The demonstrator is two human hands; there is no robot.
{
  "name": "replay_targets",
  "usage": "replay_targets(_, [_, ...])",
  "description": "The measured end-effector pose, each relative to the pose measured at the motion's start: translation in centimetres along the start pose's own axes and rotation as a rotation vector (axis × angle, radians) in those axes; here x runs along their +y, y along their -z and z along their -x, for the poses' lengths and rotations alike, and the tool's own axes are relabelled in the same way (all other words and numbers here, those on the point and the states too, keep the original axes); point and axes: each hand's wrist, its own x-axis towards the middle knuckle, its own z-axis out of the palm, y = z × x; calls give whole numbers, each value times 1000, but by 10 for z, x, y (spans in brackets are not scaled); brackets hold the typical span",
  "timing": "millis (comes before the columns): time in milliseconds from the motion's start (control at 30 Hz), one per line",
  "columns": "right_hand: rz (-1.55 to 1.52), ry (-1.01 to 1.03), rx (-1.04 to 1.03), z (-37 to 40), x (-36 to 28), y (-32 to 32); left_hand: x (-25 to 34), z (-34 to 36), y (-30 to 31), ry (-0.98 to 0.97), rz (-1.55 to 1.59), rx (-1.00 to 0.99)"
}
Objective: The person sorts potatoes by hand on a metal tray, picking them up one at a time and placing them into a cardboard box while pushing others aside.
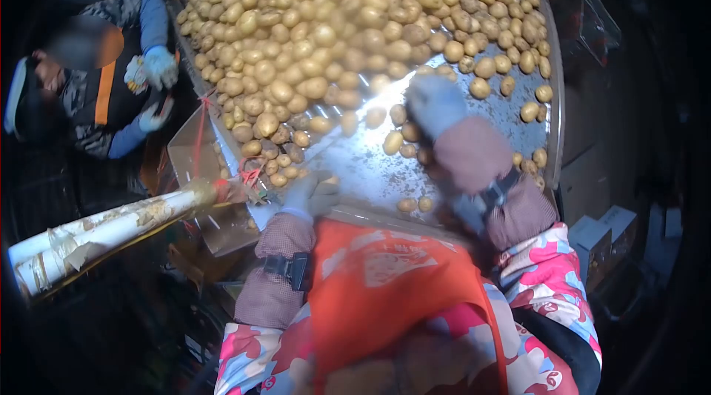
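Potatoes (326,24) lie heaped over the far part of a metal tray (363,165), thinning out toward its near edge. My left hand (309,193), in a grey glove, is at the tray's near left edge, beside a few small potatoes; its fingers are partly spread and hold nothing that I can see. My right hand (437,104), in a blue-grey glove, is over the middle of the tray at the near side of the heap. It is smeared by motion, and its fingers and anything under them cannot be made out.
Another person (96,91) in blue gloves is at the left. White tubes (111,236) stick out to the lower left. A cardboard box (194,144) with red string adjoins the tray's left edge. More boxes (592,239) stand at the lower right.
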Motion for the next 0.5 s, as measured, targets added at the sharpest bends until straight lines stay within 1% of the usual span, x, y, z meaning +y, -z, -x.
replay_targets(33, [86,95,-27,-14,12,11,-5,-6,5,-5,16,-8])
replay_targets(100, [228,145,-98,-39,31,16,-5,-8,7,9,36,12])
replay_targets(167, [353,45,-192,-58,28,15,-1,-12,1,57,49,54])
replay_targets(267, [236,14,-246,-61,45,15,-3,-30,18,194,141,-131])
replay_targets(300, [182,3,-260,-65,45,9,-5,-31,19,193,217,-112])
replay_targets(333, [81,-44,-284,-52,29,21,-8,-30,13,195,288,-93])
replay_targets(367, [133,-38,-296,-46,24,13,-8,-29,9,195,352,-79])
replay_targets(433, [244,-37,-307,-36,24,-8,-1,-24,8,173,253,-83])
replay_targets(467, [239,3,-226,-29,25,-22,0,-23,7,164,203,-90])
replay_targets(500, [192,-22,-209,-27,30,-29,-2,-23,8,164,181,-104])
